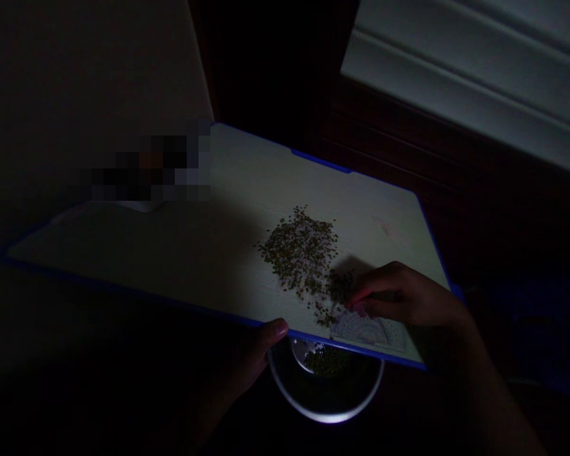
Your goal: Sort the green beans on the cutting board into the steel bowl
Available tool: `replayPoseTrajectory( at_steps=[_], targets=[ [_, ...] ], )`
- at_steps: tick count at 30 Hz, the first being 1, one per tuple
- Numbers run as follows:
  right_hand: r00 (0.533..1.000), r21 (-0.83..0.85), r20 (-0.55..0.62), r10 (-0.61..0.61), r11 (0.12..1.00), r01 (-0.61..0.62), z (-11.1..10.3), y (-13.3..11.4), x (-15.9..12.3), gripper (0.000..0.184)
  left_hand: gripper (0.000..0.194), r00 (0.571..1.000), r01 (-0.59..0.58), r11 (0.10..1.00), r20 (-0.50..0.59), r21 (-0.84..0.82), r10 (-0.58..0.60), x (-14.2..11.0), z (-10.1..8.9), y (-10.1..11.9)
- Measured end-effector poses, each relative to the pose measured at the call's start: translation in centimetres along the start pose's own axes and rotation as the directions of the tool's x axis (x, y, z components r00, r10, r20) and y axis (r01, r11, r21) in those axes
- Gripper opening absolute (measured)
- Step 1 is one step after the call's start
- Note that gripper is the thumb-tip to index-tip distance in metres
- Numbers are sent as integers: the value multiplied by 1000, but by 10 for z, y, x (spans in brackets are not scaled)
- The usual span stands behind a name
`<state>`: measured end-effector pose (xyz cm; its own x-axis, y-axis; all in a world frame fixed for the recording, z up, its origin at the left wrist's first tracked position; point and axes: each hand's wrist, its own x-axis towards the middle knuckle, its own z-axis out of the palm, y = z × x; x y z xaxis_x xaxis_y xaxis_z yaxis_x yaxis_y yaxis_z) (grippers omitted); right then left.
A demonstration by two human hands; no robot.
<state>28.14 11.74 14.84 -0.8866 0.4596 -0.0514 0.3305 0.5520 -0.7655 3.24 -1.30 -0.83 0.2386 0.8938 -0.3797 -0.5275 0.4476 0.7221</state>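
Note:
A pale board [209, 253] with a blue rim lies slantwise in front of me. My left hand [261, 342] grips its near edge, thumb on top and the other fingers hidden below. On the board a loose heap of small greenish seeds [299, 247] is spread out. My right hand [403, 294] is over the right part, fingertips pinched together at the fringe of the seeds; what they hold, if anything, is too small to make out. Beneath the near edge sits a round metal bowl [330, 415] with more seeds [325, 361] inside, partly covered by the board.
A printed protractor scale [365, 329] marks the board's near right corner. At the board's far left is a pixelated patch [147, 168]. Pale ridged panels [470, 69] stand at the upper right, and a dim blue thing [536, 329] is at the right. The room is very dark.

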Motion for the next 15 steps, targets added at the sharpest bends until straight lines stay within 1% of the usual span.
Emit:
replayPoseTrajectory(
  at_steps=[5, 10, 12, 15],
  targets=[
    [1000, 15, 3, -26, 1000, 26, 0, -3, 1, 17, 41, 1000, 2, 1000, -27, -12, -2, 1, 1, 1],
    [1000, 1, -12, -19, 1000, 19, -1, -5, 0, 17, 30, 999, -25, 998, -35, -64, 23, 1, 0, 0],
    [999, -3, -30, -27, 1000, 27, -1, -6, 0, 17, 32, 1000, -5, 996, -24, -86, 3, 1, -1, 0],
    [999, 2, -9, -40, 999, 40, 0, -6, 1, 16, 38, 999, 37, 995, -11, -91, -38, 1, -1, 0]
  ],
)
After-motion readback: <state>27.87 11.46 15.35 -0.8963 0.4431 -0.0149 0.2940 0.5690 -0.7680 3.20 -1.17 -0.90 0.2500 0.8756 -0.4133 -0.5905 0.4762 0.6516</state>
